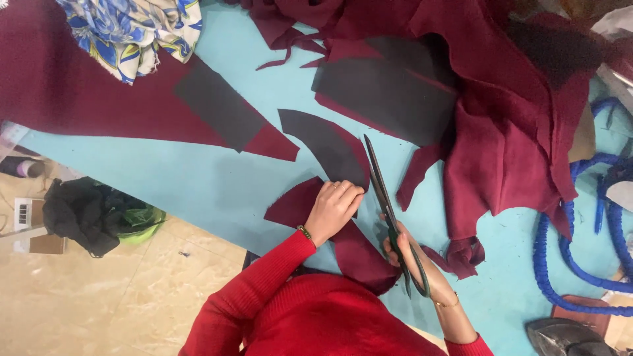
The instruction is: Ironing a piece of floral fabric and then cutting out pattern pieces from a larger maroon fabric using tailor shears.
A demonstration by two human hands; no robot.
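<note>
Turquoise table spread with maroon cloth, beige floor tiles beyond its left edge. Far left, a dark bundle lay on the floor, a blue-and-white patterned cloth at the table's top corner. Toward the middle, left hand lay flat, fingers spread and pressing down a maroon fabric piece topped with a dark curved pattern piece. Just right, right hand gripped the green-handled scissors, fingers closed through the loops, blades almost closed, lying along the pattern's edge. Seemingly mid-cut around the pattern. Next move, by judgement: blades opened and fed farther along the curve, cloth held flat. Far right, heaped maroon fabric and blue cord.
</note>
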